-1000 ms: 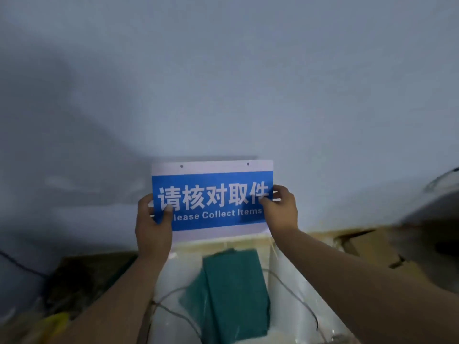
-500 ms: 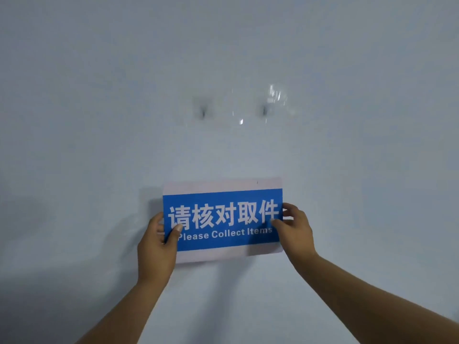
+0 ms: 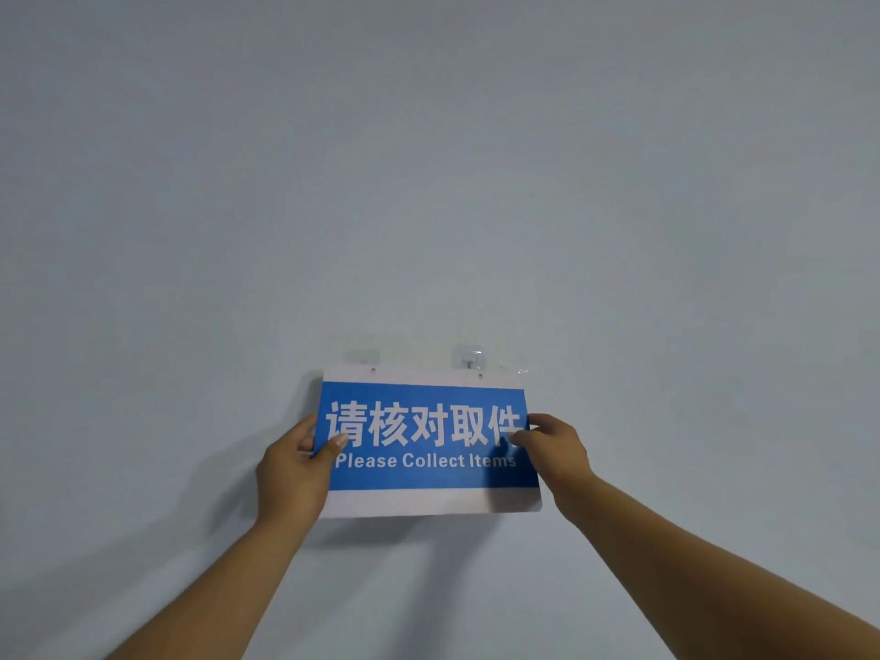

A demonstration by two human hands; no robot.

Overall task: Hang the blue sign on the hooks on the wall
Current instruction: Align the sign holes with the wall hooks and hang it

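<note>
The blue sign with white borders and white lettering is held flat against the wall. My left hand grips its left edge, thumb on the front. My right hand pinches its right edge. Two small holes sit in the sign's top white strip. Two clear adhesive hooks are stuck on the wall just above: the left hook is partly hidden behind the sign's top edge, the right hook stands right above the right hole. Whether either hook passes through a hole, I cannot tell.
The plain pale wall fills the whole view. Shadows of my arms fall on it below the sign.
Both hands have raised the sign up the wall, from well below the hooks to where its top edge reaches them. The boxes and green cloth below have left the view.
</note>
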